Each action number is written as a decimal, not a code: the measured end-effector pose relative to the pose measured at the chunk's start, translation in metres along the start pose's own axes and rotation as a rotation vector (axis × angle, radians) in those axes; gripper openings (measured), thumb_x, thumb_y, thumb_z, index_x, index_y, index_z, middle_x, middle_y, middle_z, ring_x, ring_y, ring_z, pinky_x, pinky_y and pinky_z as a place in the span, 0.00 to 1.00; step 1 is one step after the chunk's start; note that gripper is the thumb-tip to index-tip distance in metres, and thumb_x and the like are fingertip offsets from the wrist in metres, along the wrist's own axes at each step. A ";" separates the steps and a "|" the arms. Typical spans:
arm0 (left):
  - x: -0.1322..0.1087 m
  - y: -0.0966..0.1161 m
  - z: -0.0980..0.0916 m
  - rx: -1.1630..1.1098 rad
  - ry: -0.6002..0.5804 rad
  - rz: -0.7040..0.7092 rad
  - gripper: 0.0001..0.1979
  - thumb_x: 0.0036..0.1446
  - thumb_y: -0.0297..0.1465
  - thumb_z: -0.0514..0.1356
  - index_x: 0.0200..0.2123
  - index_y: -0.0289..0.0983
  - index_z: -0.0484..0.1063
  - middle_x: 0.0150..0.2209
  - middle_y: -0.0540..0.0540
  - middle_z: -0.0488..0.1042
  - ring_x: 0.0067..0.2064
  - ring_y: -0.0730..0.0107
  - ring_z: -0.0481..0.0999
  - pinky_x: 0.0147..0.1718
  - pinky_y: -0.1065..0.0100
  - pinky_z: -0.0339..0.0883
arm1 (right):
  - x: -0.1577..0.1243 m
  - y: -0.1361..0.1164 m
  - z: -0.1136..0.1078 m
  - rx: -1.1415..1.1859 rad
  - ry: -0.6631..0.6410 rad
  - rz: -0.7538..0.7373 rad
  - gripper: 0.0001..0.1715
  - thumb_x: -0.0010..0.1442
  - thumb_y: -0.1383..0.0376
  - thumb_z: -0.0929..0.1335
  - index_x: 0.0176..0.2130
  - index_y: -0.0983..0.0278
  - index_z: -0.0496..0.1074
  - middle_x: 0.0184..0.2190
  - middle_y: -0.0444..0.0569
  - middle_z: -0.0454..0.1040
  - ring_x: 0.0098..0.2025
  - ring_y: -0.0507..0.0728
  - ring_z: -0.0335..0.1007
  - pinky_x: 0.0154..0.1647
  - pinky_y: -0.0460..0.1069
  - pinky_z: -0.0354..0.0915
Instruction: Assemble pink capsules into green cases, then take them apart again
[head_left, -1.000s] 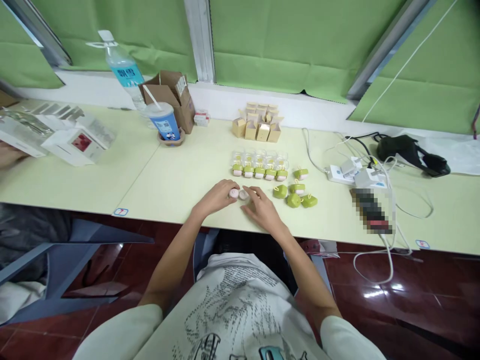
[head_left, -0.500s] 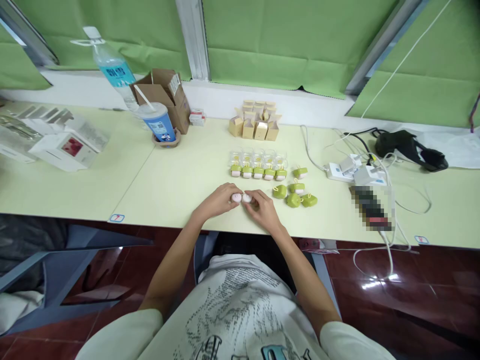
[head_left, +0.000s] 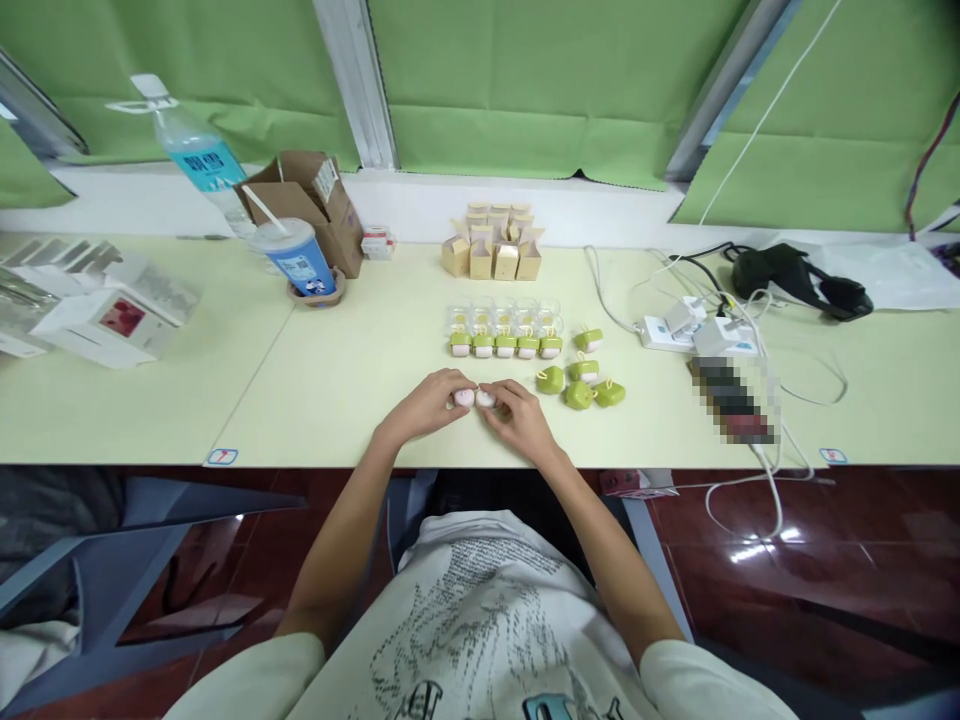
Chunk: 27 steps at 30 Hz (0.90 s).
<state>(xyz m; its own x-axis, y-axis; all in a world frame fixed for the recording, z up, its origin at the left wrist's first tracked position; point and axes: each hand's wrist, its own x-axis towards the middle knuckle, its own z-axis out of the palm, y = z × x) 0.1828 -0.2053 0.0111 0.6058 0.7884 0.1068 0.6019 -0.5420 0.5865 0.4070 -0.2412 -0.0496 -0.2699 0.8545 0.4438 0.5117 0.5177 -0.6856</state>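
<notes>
Left hand (head_left: pixel 426 406) pinches a small, rounded, pale-pink piece (head_left: pixel 464 398) and right hand (head_left: pixel 521 422) a small, rounded, whitish piece (head_left: pixel 485 398) just below frame centre; a slack grip could let either roll off the table (head_left: pixel 360 345) toward the frame's bottom.

boxes (head_left: pixel 493 258) behind containers (head_left: pixel 505 318), right hand (head_left: pixel 520 417) before, power strip (head_left: pixel 660 334) right

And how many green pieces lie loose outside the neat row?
5, near the right hand: one green piece at the back, one in front of it, one leftmost, one frontmost, one rightmost. None seems hidden.
</notes>
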 end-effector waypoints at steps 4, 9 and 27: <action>0.000 0.003 0.003 0.023 -0.008 0.019 0.14 0.63 0.27 0.63 0.51 0.38 0.81 0.50 0.41 0.83 0.54 0.53 0.80 0.58 0.53 0.73 | 0.000 -0.002 -0.001 -0.020 -0.024 0.009 0.19 0.71 0.64 0.70 0.60 0.61 0.79 0.52 0.57 0.81 0.47 0.61 0.79 0.49 0.57 0.79; 0.001 0.005 0.006 0.048 -0.005 0.012 0.12 0.62 0.25 0.63 0.47 0.39 0.81 0.47 0.42 0.82 0.53 0.54 0.79 0.55 0.54 0.72 | 0.000 -0.002 -0.003 -0.045 -0.020 0.010 0.20 0.71 0.63 0.70 0.60 0.62 0.78 0.51 0.58 0.82 0.47 0.63 0.79 0.50 0.59 0.79; 0.008 0.008 0.014 0.063 -0.067 -0.005 0.32 0.59 0.29 0.72 0.66 0.39 0.72 0.61 0.39 0.77 0.65 0.46 0.70 0.66 0.49 0.67 | 0.000 0.005 -0.081 -0.749 0.094 -0.083 0.20 0.70 0.67 0.68 0.59 0.64 0.78 0.55 0.64 0.78 0.54 0.74 0.68 0.53 0.70 0.70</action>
<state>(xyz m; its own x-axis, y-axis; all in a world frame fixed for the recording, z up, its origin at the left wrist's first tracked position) 0.1993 -0.2075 0.0054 0.6349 0.7711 0.0489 0.6354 -0.5570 0.5348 0.4757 -0.2417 -0.0063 -0.2784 0.7895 0.5470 0.9188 0.3849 -0.0880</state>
